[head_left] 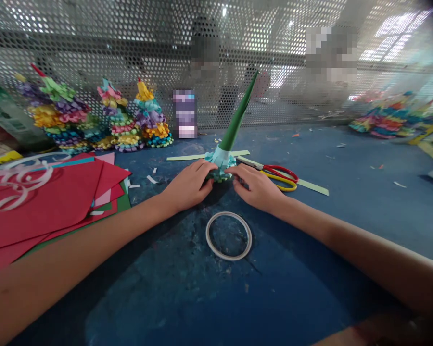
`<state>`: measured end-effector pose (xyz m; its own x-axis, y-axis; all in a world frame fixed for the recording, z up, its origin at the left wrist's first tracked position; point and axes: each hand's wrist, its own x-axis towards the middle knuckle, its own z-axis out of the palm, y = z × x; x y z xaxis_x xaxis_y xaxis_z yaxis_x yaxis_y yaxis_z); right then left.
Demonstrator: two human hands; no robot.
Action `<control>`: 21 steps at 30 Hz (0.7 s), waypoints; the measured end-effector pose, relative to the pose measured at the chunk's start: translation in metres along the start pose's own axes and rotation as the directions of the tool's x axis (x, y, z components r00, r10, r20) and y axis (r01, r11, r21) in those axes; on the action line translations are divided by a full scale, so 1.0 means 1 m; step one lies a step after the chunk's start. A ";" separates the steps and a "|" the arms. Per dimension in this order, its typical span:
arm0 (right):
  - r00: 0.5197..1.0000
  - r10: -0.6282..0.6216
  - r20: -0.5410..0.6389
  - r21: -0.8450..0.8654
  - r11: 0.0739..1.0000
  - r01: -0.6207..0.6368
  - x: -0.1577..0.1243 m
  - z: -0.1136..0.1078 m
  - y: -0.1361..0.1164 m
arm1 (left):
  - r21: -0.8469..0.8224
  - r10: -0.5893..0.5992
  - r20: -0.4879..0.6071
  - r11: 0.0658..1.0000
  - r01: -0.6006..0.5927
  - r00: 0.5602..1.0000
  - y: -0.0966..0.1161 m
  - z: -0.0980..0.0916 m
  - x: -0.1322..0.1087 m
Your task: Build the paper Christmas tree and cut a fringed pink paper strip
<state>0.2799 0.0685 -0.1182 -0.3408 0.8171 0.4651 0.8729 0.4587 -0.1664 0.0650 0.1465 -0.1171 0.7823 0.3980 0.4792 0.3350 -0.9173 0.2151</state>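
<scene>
A tall green paper cone [237, 117] stands on the blue table, its pointed tip leaning right. Light blue paper fringe [220, 158] rings its lower part, with greenish fringe below. My left hand [191, 183] holds the fringed base from the left, fingers curled. From the right, my right hand [258, 185] has its bent fingers on the same base. Scissors [294, 179] with red and yellow handles lie just beyond my right hand. Close in front of both hands is a thin, nearly used-up tape roll [208, 235].
Red and other coloured paper sheets [57, 202] with curled white strips [21, 185] lie at left. Finished fringed cones [153, 115] stand behind, more [389, 115] at far right. A pale green strip [315, 187] lies under the scissors. A perforated metal screen [130, 48] backs the table.
</scene>
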 end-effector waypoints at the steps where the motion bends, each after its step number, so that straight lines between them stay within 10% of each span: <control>1: 1.000 0.007 0.012 -0.016 1.000 -0.006 0.002 -0.001 -0.001 | -0.016 -0.002 -0.010 1.000 0.002 1.000 -0.001 0.000 0.000; 21: 0.971 0.223 0.089 -0.109 0.971 -0.213 0.018 0.012 -0.013 | 0.004 -0.033 0.055 0.999 0.033 0.998 -0.005 0.002 -0.001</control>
<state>0.2582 0.0816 -0.1184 -0.1671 0.9264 0.3374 0.9582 0.2332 -0.1659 0.0641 0.1510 -0.1206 0.7984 0.4270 0.4245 0.3627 -0.9038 0.2271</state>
